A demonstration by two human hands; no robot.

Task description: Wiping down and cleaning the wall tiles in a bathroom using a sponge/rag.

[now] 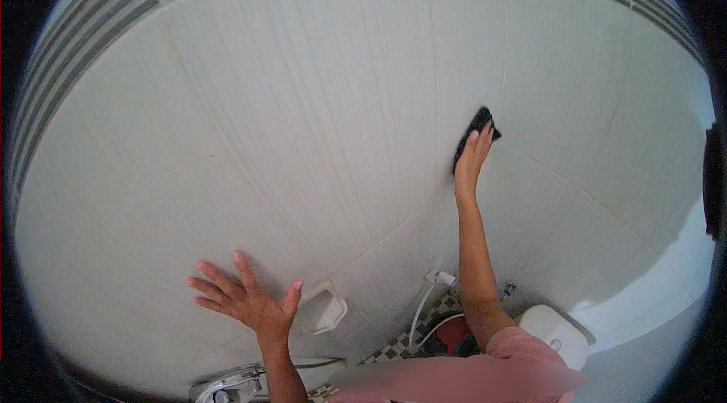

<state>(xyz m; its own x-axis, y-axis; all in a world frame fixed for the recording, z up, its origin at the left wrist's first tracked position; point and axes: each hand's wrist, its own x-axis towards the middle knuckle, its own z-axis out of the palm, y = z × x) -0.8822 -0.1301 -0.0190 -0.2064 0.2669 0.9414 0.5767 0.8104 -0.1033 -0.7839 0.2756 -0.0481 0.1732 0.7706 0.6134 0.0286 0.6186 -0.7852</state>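
Note:
My right hand point(475, 151) presses a black cloth or scrubbing pad point(462, 147) against the light grey tiled wall point(341, 115), near the corner where two walls meet. Its fingers lie over the pad; whether it is cloth or sponge I cannot tell. My left hand point(246, 301) has its fingers spread, palm toward the wall at the lower left, with nothing in it. Just right of that hand, a white soap dish point(327, 310) is fixed to the wall.
Below are a chrome tap point(227, 386), a white bidet sprayer point(439, 277) with its hose, a red dipper point(453, 333) in a dark bucket, and a white toilet tank point(556, 333). A small valve point(508, 291) sticks out by my right arm. Striped border tiles point(98, 32) run along the top.

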